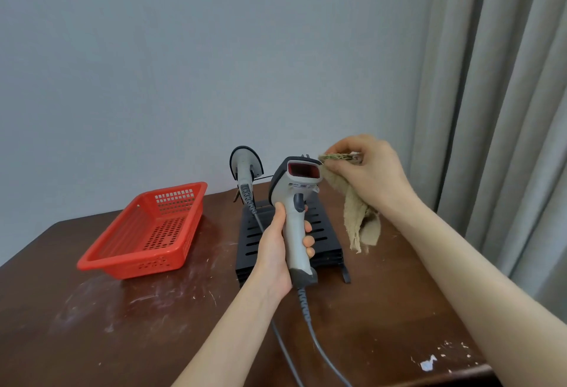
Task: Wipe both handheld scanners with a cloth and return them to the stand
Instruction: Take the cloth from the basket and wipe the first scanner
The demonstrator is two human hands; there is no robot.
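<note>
left hand (277, 251) fingers wrapped round grip of held scanner (296, 218), upright above stand (325, 227); right hand (365, 172) fingers pinch cloth (352, 202) at its window edge; second scanner (245, 172) sits at stand's back; best to sweep window gently, steady grip, mind cable.

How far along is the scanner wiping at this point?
Nothing clearly done. In hand: the left hand grips one scanner upright while the right hand holds the cloth at its head. Left: return it to the black stand. The second scanner sits at the stand's back; whether it was wiped cannot be told.
</note>
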